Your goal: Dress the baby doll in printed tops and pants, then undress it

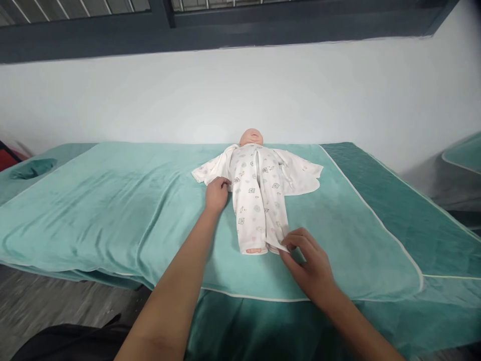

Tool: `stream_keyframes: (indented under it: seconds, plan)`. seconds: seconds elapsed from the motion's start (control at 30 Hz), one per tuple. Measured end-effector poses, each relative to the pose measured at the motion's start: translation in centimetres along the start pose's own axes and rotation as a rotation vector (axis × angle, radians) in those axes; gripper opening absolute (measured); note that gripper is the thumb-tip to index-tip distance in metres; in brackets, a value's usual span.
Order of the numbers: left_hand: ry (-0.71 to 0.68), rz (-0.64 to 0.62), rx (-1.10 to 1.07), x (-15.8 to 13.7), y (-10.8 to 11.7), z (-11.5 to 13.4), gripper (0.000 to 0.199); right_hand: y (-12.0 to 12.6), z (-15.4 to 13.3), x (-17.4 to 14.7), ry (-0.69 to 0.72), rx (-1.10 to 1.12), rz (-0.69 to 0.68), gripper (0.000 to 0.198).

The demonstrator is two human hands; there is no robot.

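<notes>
A baby doll (251, 135) lies on its back, head towards the wall, dressed in a white printed baby garment (250, 190). Its sleeves spread out to both sides, and one foot shows at the left leg's hem. My left hand (217, 194) is closed at the garment's left side, just below the left sleeve, with the fingertips curled against the cloth edge. Down at the right leg's hem, my right hand (306, 258) pinches the cloth between thumb and fingers and lifts its corner slightly. A split runs down the front between the two legs.
Under the doll lies a light green blanket (93, 210) with white piping, over a darker green bed cover (376, 185). A face hole (33, 169) is at the bed's left end. Behind stands a white wall (188, 95); another green-covered surface (466, 153) is at far right.
</notes>
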State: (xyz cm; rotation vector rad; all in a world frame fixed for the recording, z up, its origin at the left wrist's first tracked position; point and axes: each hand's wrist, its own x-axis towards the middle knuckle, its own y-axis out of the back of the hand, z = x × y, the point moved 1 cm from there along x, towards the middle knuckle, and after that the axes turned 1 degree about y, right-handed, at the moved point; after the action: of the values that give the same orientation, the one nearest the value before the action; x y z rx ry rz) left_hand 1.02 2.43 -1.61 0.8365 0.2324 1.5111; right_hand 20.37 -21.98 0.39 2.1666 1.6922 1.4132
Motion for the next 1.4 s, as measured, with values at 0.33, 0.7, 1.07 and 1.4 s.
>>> stream_keyframes:
  seconds: [0.33,0.7,1.07,1.4]
  plan:
    - [-0.051,-0.017,0.085,-0.1,0.0,0.1,0.032,1.7,0.4,-0.1,0.031,0.054,0.018,0.01]
    - [-0.368,-0.192,0.38,-0.8,-0.2,1.7,0.025,-0.6,11.5,7.9,0.048,-0.407,-0.175,0.028]
    - [-0.475,-0.296,0.395,-0.6,-0.2,2.5,0.036,-2.0,13.1,11.2,0.085,-0.398,-0.337,0.018]
    - [-0.422,-0.193,0.415,-0.3,-0.3,2.2,0.016,-1.8,12.7,10.7,0.13,-0.161,-0.267,0.026]
